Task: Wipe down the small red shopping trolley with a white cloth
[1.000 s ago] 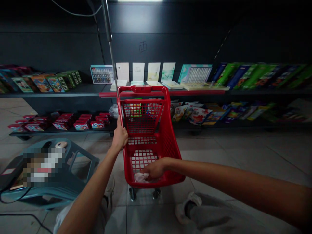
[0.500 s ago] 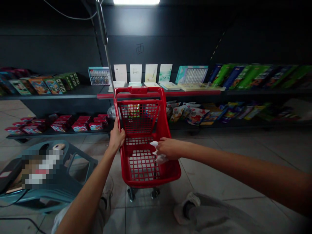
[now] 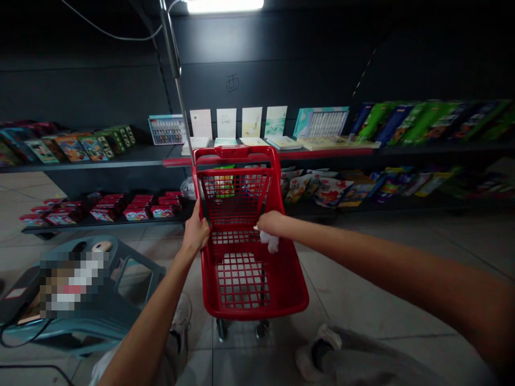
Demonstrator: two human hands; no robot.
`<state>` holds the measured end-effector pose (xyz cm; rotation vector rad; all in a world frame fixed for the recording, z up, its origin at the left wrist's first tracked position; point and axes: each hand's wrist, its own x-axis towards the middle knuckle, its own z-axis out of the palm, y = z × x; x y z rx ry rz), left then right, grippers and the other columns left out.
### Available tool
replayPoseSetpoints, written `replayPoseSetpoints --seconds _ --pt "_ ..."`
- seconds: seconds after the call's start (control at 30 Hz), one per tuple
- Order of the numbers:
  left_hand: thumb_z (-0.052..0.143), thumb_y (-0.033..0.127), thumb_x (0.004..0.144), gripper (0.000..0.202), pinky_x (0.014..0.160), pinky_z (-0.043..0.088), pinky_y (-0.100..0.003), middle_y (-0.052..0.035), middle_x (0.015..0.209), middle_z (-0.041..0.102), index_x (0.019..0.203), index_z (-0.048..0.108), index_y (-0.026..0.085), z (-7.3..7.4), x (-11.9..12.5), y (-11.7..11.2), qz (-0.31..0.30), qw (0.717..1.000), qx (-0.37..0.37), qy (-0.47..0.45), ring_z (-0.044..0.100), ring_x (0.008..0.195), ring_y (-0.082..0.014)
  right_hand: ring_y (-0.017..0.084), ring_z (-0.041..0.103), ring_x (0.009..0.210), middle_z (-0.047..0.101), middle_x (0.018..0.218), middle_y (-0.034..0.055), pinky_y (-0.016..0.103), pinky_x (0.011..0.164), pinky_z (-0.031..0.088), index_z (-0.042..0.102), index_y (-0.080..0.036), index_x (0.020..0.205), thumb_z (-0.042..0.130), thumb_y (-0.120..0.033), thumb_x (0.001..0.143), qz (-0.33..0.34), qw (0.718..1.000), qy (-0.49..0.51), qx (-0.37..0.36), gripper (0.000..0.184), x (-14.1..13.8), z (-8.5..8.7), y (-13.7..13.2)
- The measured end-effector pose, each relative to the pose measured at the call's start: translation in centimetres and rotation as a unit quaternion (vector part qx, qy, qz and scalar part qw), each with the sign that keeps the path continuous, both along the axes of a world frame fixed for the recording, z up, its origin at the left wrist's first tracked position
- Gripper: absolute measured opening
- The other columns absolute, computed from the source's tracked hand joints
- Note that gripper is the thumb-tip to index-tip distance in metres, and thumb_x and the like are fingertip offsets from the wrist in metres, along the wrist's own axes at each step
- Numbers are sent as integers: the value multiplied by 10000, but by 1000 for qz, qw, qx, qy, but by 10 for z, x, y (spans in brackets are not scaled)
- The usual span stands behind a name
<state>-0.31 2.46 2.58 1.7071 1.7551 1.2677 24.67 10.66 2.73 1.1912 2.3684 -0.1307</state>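
Observation:
A red plastic shopping cart (image 3: 295, 284) stands in front of me, its basket opening toward me. My left hand (image 3: 196, 232) is closed round the cart's left rim. Inside the basket, by its right wall, my right hand (image 3: 272, 224) is closed on a crumpled white cloth (image 3: 270, 241) that hangs below the fingers; whether it is cloth or tissue is hard to tell. The cloth lies close against the inner right side, and its contact with the plastic is partly hidden by the hand.
Behind the cart, a dark shelf (image 3: 140, 156) carries books, boxed sets and bagged snacks (image 3: 332, 190). Red boxes (image 3: 139, 206) fill the lower left shelf. A blue-grey stool (image 3: 120, 244) bearing a few items stands at left. A metal pole (image 3: 182, 102) rises by the cart's left side.
My right hand has moved the white cloth up and away from me along the basket's inner right side. My left hand keeps its hold on the rim. The view has shifted slightly.

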Motion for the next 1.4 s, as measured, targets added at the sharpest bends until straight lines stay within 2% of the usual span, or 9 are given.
replayPoseSetpoints --seconds 0.1,0.23,0.4,0.6,0.87,1.03,1.17,1.27,1.4 --pt "503 151 897 744 1065 499 -339 -98 1286 739 1621 337 195 -1 0 1 1 1000 6 3 728 1118 -212 328 668 1198 733 1219 211 466 995 500 782 -125 1088 574 -102 935 -4 994 -36 100 259 4 26 46" --pt "514 140 892 753 1071 507 -344 -94 1324 722 1622 336 195 -4 -1 6 9 1000 2 9 725 1131 -217 311 611 1288 711 1292 173 456 1037 478 757 -185 1184 517 -125 976 22 978 -17 205 324 10 33 66" --pt "492 105 893 722 1116 483 -346 -86 1418 668 1600 377 196 -7 -2 11 16 999 24 25 673 1247 -219 320 713 1118 755 1180 165 428 934 530 702 -241 1325 760 -265 830 -12 994 -65 89 500 7 10 39" --pt "513 123 910 668 1086 503 -329 -79 1406 678 1569 428 199 -1 2 9 29 999 37 26 672 1250 -221 282 738 1014 783 946 90 415 936 508 763 -276 1183 718 -410 839 -13 999 -29 -4 372 -5 -14 -22" --pt "526 182 943 510 1044 534 -373 -79 1335 718 1449 577 213 5 1 11 90 991 28 96 707 1153 -245 279 704 1097 752 1166 129 381 919 496 754 -240 1130 705 -148 815 105 989 21 103 333 23 23 -33" --pt "469 216 991 407 1139 470 -417 -121 1492 592 1373 605 181 37 35 -20 114 970 66 202 557 1371 -267 264 717 1061 749 1158 121 340 882 520 760 -241 1100 682 -118 846 112 984 63 127 292 28 34 -28" --pt "418 330 1038 360 980 558 -345 -92 1265 713 1324 611 224 51 112 -84 -59 965 18 256 684 1135 -216 266 743 987 752 1114 150 337 838 534 762 -196 1115 634 -165 915 97 985 62 128 240 21 30 -25" --pt "449 458 1014 473 845 601 -396 -136 1215 720 1383 570 187 35 160 -127 -187 932 -48 308 706 1068 -281 265 742 977 756 1093 140 338 835 525 769 -204 1088 601 -179 945 104 984 60 134 221 19 31 -21" --pt "440 433 1020 688 730 609 -434 -174 1042 767 1586 310 63 6 175 -144 -258 890 -105 361 760 843 -296 252 682 1101 732 1156 113 343 932 481 767 -234 1065 584 -130 939 136 967 110 185 246 33 41 -7"
